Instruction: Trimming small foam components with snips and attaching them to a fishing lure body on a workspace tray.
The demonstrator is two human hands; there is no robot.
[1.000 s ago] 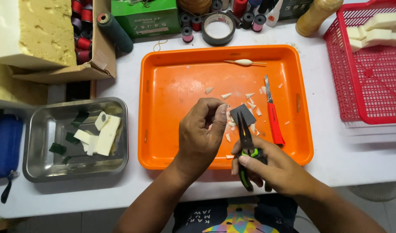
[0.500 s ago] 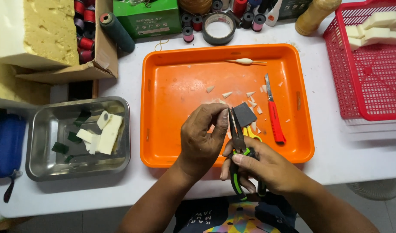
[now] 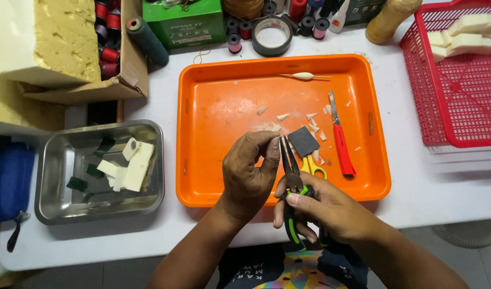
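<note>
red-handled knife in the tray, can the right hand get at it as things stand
Probably not right away: the right hand is gripping the pliers. The red-handled knife lies uncovered in the orange tray, so the path looks free.

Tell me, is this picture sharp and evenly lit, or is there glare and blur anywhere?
Head view: mostly sharp and evenly lit, with the pliers in the right hand crisp; soft short shadows lie under the orange tray and the left hand; the steel tray shows dull reflections, not harsh glare; straight edges bow slightly toward the corners.
</note>
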